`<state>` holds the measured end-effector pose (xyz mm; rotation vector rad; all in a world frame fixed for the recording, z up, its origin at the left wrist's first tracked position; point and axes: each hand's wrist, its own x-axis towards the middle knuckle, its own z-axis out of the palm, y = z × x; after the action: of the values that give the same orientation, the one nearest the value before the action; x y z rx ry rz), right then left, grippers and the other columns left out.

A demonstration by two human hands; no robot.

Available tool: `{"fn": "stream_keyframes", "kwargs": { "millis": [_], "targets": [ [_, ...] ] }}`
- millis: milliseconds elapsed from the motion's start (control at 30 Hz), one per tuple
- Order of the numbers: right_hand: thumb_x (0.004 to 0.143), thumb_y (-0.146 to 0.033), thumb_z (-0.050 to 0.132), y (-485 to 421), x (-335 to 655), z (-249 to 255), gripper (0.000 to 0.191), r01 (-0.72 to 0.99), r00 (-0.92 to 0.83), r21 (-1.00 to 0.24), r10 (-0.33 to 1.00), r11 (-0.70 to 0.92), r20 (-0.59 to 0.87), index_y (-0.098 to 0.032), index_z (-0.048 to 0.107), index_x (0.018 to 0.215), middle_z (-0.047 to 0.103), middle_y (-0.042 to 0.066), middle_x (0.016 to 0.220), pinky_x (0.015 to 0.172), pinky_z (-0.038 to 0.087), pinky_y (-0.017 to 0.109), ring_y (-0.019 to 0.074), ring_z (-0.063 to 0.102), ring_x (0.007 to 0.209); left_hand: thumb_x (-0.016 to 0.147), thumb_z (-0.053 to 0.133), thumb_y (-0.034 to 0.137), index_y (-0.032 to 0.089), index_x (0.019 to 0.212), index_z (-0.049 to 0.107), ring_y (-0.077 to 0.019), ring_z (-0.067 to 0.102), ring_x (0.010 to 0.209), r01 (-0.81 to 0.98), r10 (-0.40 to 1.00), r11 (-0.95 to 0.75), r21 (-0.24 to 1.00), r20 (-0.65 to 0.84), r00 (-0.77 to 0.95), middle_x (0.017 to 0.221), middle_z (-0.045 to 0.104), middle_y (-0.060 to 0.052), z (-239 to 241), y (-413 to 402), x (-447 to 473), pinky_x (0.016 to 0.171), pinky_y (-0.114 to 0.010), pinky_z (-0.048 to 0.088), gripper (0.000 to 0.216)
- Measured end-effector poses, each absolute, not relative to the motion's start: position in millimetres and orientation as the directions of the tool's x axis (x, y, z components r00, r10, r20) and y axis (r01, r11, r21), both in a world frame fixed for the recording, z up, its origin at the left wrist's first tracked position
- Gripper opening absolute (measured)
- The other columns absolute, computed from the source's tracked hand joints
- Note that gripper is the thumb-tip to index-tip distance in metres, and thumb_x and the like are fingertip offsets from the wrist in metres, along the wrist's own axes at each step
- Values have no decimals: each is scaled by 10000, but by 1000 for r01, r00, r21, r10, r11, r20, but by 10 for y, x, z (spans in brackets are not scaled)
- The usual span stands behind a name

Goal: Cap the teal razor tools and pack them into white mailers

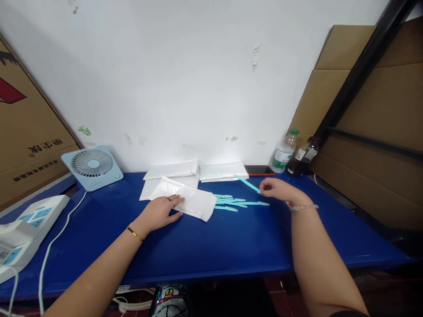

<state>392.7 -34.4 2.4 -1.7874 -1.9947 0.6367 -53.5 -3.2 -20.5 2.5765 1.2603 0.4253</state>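
Note:
My left hand [165,211] lies flat, fingers stretched out, on a white bubble mailer [201,203] that rests slantwise on the blue table. Between the pinched fingers of my right hand [277,189] is one end of a thin light-blue eyebrow razor [247,182], tilted up to the left above the table. Several more eyebrow razors [231,201] of the same colour lie in a loose bunch, their left ends meeting or hidden by the mailer's right edge. Behind my left hand lie more white mailers [172,170]. Another white stack [224,171] sits against the wall.
A phone [261,170] lies by the wall, next to a clear green-capped bottle [284,154] and a dark drink bottle [302,158]. On the left stand a light-blue fan [94,167] and a white power strip [39,220] with cables. Cardboard [373,132] flanks the right side.

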Motion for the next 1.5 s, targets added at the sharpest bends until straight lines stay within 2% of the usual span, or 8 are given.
{"fn": "stream_keyframes", "kwargs": {
  "millis": [233,533,700,867,1133,1267,1367,1500],
  "targets": [
    [638,-183,597,-456,3757,115,83,785,-114,-596,905,-170,-409,-167,585,718,572,23,731,564,492,215,132,557,643,834,375,584,253,1319,514,-293,653,920,927,928,-371,-45,-32,370,1053,697,-111,-88,-395,-973,783,-361,474,604],
    [682,-201,597,-338,3248,2,108,616,-306,-786,899,-63,-312,-157,556,772,558,6,754,584,496,216,124,606,630,815,333,649,207,1313,527,-354,646,897,994,997,-79,-74,11,80,1009,699,-141,-3,-528,-1433,759,-447,482,693],
    [709,-241,611,-394,3344,89,107,604,-417,-795,874,62,-249,-155,575,760,559,1,719,550,474,208,101,541,598,870,383,543,179,1329,489,-252,487,1220,851,872,-486,202,173,457,1353,519,-86,63,-405,-677,1046,-370,366,595],
    [698,-294,684,-427,3316,38,217,462,-757,-881,565,106,-329,-124,615,816,621,19,725,658,489,259,123,584,659,908,380,299,163,1293,518,-207,485,1204,601,679,-717,353,157,717,1303,550,-94,-75,82,275,1040,-328,371,431],
    [739,-258,652,-400,2858,-115,126,365,-724,-901,680,236,-115,-150,614,793,648,45,938,827,451,312,188,590,933,786,556,286,184,1089,644,-191,584,900,516,622,-696,499,61,780,990,625,-69,-335,331,560,810,-291,470,332],
    [753,-321,643,-393,2783,-121,187,304,-618,-947,778,101,-115,-162,584,832,650,37,817,691,491,294,153,614,738,867,453,361,176,1114,627,-200,570,1019,445,697,-550,707,95,711,1093,623,-85,-272,295,393,903,-312,435,355],
    [788,-375,611,-341,2824,-150,233,315,-466,-946,881,79,-81,-164,577,882,626,18,712,524,444,229,107,558,562,918,310,499,163,1162,584,-196,598,968,357,836,-333,873,99,539,1098,630,-96,-175,273,262,826,-313,463,497],
    [778,-427,625,-222,2882,-239,291,423,-262,-889,963,173,63,-151,629,871,627,27,707,482,410,205,92,523,540,901,317,550,158,1096,621,-162,607,756,369,819,-326,870,65,570,938,653,-68,-105,218,241,655,-269,454,533]
  ]
}}
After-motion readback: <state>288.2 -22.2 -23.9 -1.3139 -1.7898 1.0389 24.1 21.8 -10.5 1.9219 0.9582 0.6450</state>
